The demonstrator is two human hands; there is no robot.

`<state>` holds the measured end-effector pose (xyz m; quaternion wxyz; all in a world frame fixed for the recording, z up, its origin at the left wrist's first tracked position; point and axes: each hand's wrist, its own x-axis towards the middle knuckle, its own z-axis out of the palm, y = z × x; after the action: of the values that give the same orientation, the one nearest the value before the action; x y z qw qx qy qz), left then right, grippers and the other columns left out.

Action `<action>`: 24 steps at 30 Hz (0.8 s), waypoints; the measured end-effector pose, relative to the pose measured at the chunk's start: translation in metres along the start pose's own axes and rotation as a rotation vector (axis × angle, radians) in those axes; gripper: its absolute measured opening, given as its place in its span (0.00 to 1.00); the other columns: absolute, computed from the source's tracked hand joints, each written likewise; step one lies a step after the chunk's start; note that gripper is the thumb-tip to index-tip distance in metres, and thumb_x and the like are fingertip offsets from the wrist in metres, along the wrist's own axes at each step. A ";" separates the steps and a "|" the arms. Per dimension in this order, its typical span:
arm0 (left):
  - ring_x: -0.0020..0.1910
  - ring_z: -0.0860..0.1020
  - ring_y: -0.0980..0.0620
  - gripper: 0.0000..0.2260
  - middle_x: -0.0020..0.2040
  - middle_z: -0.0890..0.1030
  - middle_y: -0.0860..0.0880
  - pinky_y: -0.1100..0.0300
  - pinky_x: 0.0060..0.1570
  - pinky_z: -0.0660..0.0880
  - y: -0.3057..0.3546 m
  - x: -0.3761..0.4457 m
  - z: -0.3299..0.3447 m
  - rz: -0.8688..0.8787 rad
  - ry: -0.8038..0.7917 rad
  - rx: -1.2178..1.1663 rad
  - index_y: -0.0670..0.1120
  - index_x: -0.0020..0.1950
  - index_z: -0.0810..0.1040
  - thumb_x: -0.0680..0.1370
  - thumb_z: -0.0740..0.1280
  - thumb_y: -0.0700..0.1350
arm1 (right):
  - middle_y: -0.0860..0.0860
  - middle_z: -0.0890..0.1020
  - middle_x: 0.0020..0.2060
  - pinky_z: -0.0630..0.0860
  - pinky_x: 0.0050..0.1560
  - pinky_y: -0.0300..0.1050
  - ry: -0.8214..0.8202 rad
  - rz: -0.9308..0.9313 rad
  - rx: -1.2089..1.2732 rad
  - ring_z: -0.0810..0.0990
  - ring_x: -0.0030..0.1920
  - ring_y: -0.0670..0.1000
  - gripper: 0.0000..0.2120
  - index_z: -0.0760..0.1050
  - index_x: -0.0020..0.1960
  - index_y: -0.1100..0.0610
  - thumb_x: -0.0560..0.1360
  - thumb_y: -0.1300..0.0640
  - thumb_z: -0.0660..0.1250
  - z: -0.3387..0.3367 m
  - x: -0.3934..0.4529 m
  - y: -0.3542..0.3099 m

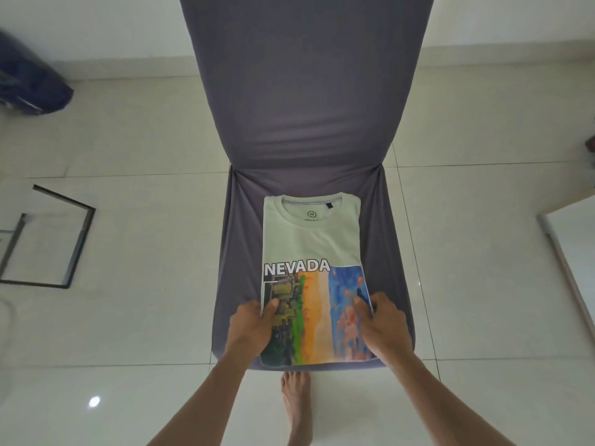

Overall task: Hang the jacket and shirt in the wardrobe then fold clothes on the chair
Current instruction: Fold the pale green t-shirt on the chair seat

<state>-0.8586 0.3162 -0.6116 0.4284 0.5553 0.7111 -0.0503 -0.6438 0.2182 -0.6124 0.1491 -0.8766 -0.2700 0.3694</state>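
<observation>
Folded NEVADA t-shirt flat on grey-covered chair seat, left hand pinching its left edge, right hand pinching right edge, tiled floor open both sides

The folded T-shirt reads "NEVADA" in white capitals.

Chair top cut off; dark bag cropped at left edge.

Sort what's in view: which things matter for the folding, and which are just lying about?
In the job: Nevada T-shirt, chair, left hand, right hand.
Lying about: dark blue bag, black frame on the floor.
</observation>
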 end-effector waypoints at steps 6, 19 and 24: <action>0.38 0.80 0.45 0.27 0.36 0.81 0.46 0.53 0.42 0.77 0.029 0.017 -0.005 -0.037 0.126 -0.094 0.44 0.35 0.78 0.78 0.61 0.66 | 0.47 0.81 0.43 0.70 0.36 0.43 0.149 -0.112 0.052 0.78 0.40 0.48 0.10 0.74 0.49 0.49 0.82 0.45 0.59 -0.005 0.029 -0.027; 0.44 0.80 0.42 0.12 0.42 0.81 0.45 0.50 0.43 0.78 0.080 0.082 -0.012 -0.032 0.237 -0.211 0.44 0.45 0.78 0.78 0.66 0.53 | 0.50 0.82 0.42 0.77 0.40 0.41 0.173 0.001 0.649 0.82 0.43 0.50 0.09 0.78 0.51 0.57 0.78 0.51 0.68 -0.014 0.103 -0.105; 0.39 0.78 0.43 0.20 0.40 0.79 0.46 0.55 0.37 0.72 0.096 0.096 -0.017 -0.091 0.245 -0.241 0.45 0.39 0.75 0.78 0.63 0.61 | 0.62 0.83 0.49 0.80 0.54 0.54 0.099 0.227 0.776 0.83 0.47 0.59 0.12 0.80 0.43 0.62 0.78 0.53 0.70 -0.023 0.126 -0.115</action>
<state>-0.7892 0.4336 -0.6261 0.3992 0.4690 0.7833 0.0840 -0.5957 0.3829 -0.6152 0.4401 -0.7961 -0.0046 0.4154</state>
